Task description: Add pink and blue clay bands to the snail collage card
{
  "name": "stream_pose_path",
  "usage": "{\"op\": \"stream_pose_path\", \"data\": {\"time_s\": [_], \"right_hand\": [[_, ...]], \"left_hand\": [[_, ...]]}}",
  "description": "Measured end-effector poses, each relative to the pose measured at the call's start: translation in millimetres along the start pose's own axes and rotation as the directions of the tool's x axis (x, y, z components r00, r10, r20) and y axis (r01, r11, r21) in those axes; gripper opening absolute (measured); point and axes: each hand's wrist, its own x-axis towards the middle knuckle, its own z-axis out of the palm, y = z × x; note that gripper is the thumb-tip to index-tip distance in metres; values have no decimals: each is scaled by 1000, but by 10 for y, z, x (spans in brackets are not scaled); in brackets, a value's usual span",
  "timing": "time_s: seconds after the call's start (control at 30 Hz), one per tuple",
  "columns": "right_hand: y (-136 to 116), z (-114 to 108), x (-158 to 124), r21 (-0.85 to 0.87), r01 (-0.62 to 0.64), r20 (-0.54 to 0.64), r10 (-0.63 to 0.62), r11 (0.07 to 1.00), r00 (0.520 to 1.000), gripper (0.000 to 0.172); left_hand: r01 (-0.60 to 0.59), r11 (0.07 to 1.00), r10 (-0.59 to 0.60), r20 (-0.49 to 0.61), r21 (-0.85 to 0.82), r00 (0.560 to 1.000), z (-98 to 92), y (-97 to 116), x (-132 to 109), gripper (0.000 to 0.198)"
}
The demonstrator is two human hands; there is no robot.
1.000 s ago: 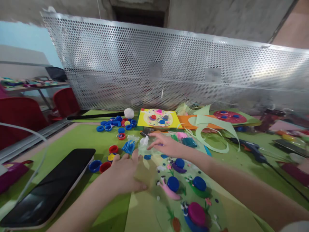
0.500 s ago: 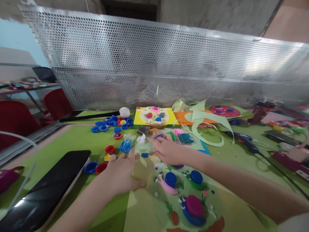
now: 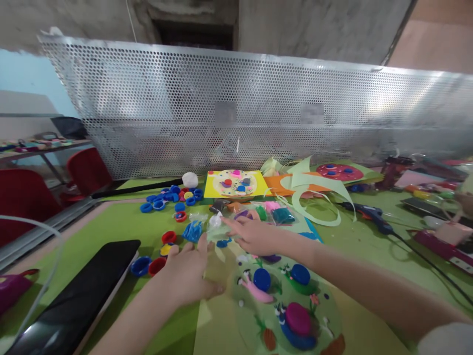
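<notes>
Both hands have barely shifted; the right hand (image 3: 254, 235) sits slightly lower at frame centre. Open and flat, it presses the far end of the clear plastic film (image 3: 219, 249), while the left hand (image 3: 188, 272), spread palm down, pins the near edge, seemingly to smooth it.

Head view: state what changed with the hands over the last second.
Right hand crept slightly left, fingertips now at the small clear bag; nothing gripped or released. Left hand stays flat on the left edge of the snail collage; bottle caps and phone unmoved.
</notes>
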Motion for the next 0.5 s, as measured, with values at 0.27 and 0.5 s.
{"op": "stream_pose_path", "data": {"time_s": [0.27,0.5], "right_hand": [[70,38,-163,-63,93,-28,-95,994,995,57],[77,35,-91,-68,82,-3,-83,994,997,56]], "left_hand": [[-23,1000,23,-14,-6,1000,39,-21,0,90],[-9,1000,9,2,1,1000,21,-15,12,96]]}}
